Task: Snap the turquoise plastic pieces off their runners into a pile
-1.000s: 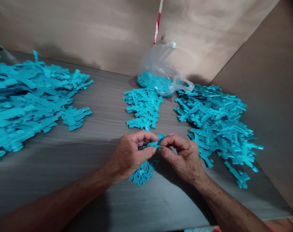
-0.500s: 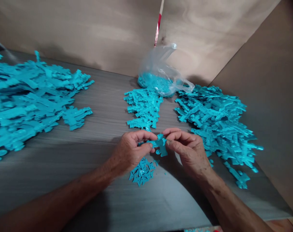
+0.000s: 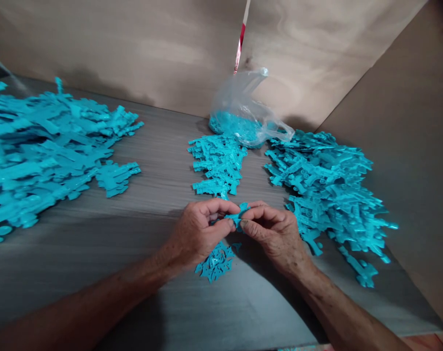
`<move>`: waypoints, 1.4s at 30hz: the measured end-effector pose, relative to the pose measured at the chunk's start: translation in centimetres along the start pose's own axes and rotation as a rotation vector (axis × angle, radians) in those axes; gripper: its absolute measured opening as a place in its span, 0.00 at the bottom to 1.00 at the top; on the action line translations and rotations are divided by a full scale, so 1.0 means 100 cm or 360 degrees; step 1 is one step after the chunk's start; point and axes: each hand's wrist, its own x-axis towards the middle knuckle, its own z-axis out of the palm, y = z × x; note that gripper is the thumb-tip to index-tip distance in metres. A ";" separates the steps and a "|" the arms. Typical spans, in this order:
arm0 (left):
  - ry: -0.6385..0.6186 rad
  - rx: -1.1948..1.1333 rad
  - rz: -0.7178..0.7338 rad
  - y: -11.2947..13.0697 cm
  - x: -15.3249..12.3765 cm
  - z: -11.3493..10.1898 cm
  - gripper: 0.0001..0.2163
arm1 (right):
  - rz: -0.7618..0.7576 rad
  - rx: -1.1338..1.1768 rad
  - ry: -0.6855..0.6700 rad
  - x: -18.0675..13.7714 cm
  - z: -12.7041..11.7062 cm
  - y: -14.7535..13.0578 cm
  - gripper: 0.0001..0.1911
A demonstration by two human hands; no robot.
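Note:
A small flat turquoise plastic piece (image 3: 238, 218) with an irregular outline is held between both hands above the table. My left hand (image 3: 202, 226) pinches its left side between thumb and fingers. From the right, my right hand (image 3: 274, 231) grips the other side, thumb and forefinger covering much of it. Just below the hands lies a little heap of turquoise scraps (image 3: 214, 263). Beyond them, a narrow pile of turquoise pieces (image 3: 217, 163) runs back toward a clear plastic bag (image 3: 239, 105), which has more turquoise bits inside.
A large heap of turquoise pieces (image 3: 42, 146) covers the left of the grey table (image 3: 163, 165). Another pile (image 3: 331, 180) stands at the right, with a stray piece (image 3: 360, 268) near its front. Wooden panels (image 3: 133, 44) rise at the back and right. A red-and-white strip (image 3: 239, 46) hangs behind the bag.
My right hand has shifted slightly left, closer to my left hand, and now covers more of the turquoise piece. The piece has turned, showing less of its face. The piles remain in place.

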 end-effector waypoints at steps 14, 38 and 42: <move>0.0053 0.0366 0.0160 0.008 -0.004 0.000 0.10 | -0.0786 -0.0742 0.0110 -0.009 0.004 -0.004 0.06; 0.0280 0.0504 0.0680 0.012 -0.012 0.009 0.10 | -0.0968 -0.0748 0.0356 -0.015 0.015 -0.005 0.07; 0.0262 0.0517 0.0698 0.013 -0.013 0.009 0.09 | -0.0865 -0.0677 0.0345 -0.016 0.016 -0.003 0.06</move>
